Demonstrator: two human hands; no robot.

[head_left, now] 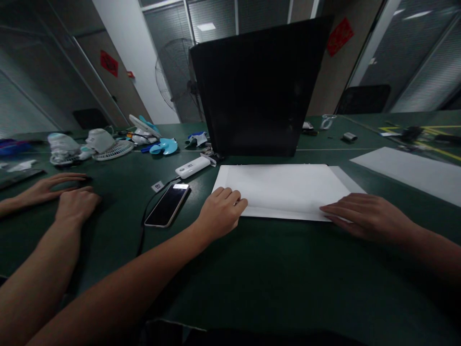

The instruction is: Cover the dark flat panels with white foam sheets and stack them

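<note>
White paper [281,186]: likely light, flexible, easily creased, slightly slippery; best held by 2 near corners, fingers flat. Lies over table [288,274], between black screen [259,91] and table's near edge, dark rim showing beneath. Left hand [221,211] at paper's near-left corner, fingers curled. Right hand [367,214] at near-right corner, fingers together, nearly straight. Whether either pinches paper: cannot tell.

The single view looked from the person's head, forward and down over a green table [281,278]. It took in the left hand [219,214] and right hand [370,216] near the lens, a black panel [259,91] farther off and glass panes [169,29] at the far side.
</note>
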